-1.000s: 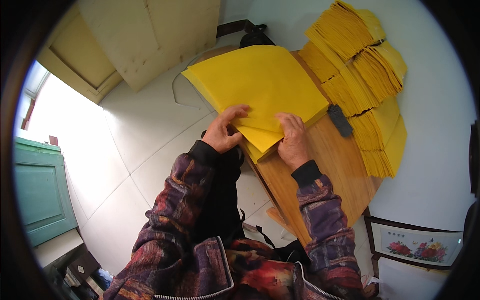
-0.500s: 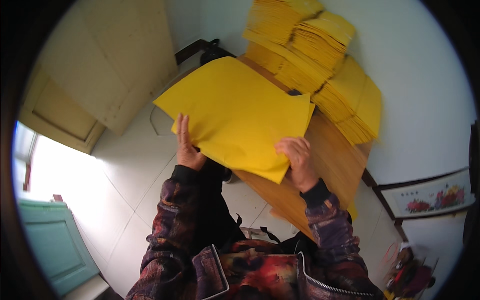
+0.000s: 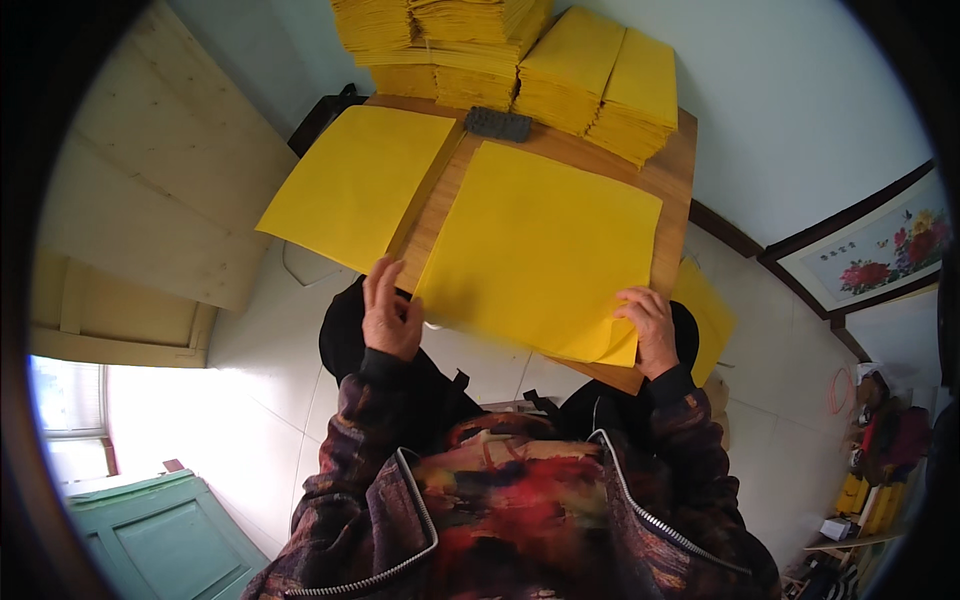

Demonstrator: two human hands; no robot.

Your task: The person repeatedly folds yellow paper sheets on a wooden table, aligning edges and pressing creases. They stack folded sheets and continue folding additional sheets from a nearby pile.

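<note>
Fingers of my right hand grip the near right corner of the yellow sheet, which spreads leftward from them across the desk. My left hand curls loosely just beside the near left corner; whether it grasps anything, I cannot tell.

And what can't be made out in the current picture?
Head view:
- Wooden tabletop beneath the front yellow sheet: hidden by the sheet.
- Sheet's near edge: blurred, so layers can't be counted.
- Contact between left hand and sheet: too close to tell.
- Rear-left yellow stacks: tops cut off by the upper edge.
- Clutter at lower right: too small and dim.
</note>
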